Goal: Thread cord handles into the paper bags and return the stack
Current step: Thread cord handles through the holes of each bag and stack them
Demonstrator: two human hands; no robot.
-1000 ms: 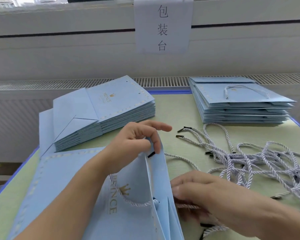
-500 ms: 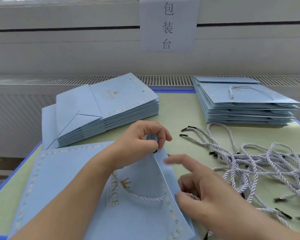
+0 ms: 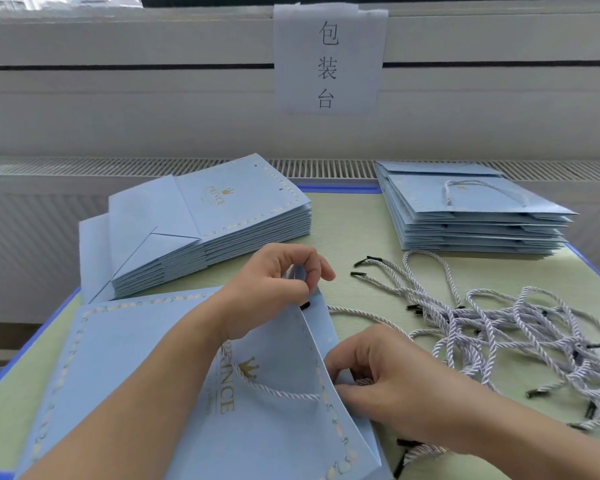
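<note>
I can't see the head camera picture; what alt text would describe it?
Two bare hands thread a white twisted cord through a light blue paper bag: left hand pinches its top edge, right hand its side. Behind lie two stacks of blue bags and loose cords.

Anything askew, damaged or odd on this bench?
Only minor untidiness: the white twisted cord handles lie in a tangled heap on the right, and the left stack of flat light-blue paper bags is fanned unevenly. No damage visible.
</note>
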